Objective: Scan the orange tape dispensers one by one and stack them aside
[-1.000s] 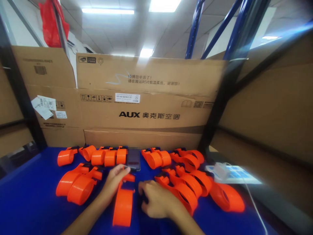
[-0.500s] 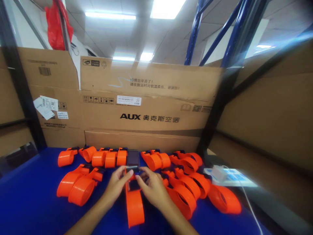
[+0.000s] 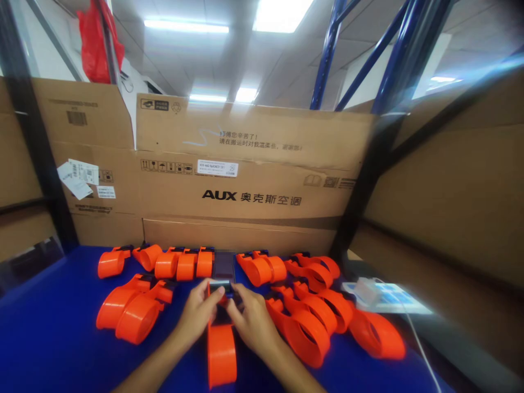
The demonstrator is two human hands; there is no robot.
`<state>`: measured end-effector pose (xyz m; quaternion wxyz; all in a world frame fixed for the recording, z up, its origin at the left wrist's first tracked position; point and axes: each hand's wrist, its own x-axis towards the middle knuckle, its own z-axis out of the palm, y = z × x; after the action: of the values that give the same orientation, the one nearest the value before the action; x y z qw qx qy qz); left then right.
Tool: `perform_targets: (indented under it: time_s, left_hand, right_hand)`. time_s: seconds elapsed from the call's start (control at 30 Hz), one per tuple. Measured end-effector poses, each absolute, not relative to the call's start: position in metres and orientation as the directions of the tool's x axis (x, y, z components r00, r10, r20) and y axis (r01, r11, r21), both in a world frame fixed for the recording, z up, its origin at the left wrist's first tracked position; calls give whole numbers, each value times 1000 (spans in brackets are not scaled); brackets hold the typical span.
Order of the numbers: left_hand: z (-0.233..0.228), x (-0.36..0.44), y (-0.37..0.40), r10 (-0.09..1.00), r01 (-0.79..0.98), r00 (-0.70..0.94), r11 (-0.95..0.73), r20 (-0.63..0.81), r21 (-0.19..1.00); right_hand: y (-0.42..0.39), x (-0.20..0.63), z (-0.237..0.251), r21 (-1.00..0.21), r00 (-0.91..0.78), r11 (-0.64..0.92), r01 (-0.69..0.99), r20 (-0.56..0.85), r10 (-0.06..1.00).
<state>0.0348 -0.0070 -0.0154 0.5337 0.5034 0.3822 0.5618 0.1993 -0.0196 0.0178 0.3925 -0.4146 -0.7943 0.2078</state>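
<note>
An orange plastic ring piece (image 3: 222,355) hangs low in the middle, its round band toward me and its arm reaching up between my hands. At the upper end of that arm is a small dark block (image 3: 220,285) with a shiny top. My left hand (image 3: 203,307) pinches the block from the left, thumb over its near side. From the right, my right hand (image 3: 250,314) has its fingers closed at the same end, thumb and index finger near the block. Fingers hide part of the joint between arm and block. Behind lies a dark flat rectangular item (image 3: 224,266).
Several similar orange ring pieces (image 3: 137,318) with dark ends lie left, behind and right on the blue table surface (image 3: 53,338). A cardboard wall (image 3: 176,191) stands behind. At right are a white plug adapter (image 3: 367,290), a cable, and a dark rack post (image 3: 355,202).
The held ring piece has swung slightly left and down toward me. Both hands remain at its dark end, with small finger shifts. The other pieces lie where they were.
</note>
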Motion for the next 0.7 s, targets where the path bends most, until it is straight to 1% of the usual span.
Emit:
perform_targets:
  time_s: [0.17, 0.27, 0.4, 0.47, 0.6, 0.7]
  left_hand:
    - [-15, 33, -6, 987, -245, 80, -118, 141, 962]
    - [-11, 32, -6, 993, -284, 60, -81, 102, 955]
    - [-3, 32, -9, 999, -406, 35, 1, 14, 914]
    - [0, 32, -11, 999, -451, 33, 22, -7, 892]
    - [4, 35, -16, 996, -506, 83, 53, -13, 861]
    - [7, 38, -20, 992, -511, 124, 74, -13, 857]
  right_hand:
    - [-22, 198, 23, -662, -358, 581, 473, 458, 814]
    - [-21, 201, 26, -664, -368, 597, 451, 471, 802]
    - [-18, 208, 26, -566, -425, 675, 474, 524, 738]
    - [-17, 209, 23, -515, -450, 698, 499, 534, 716]
    - [-15, 206, 13, -432, -454, 689, 581, 531, 716]
    - [-14, 204, 6, -387, -440, 664, 640, 524, 729]
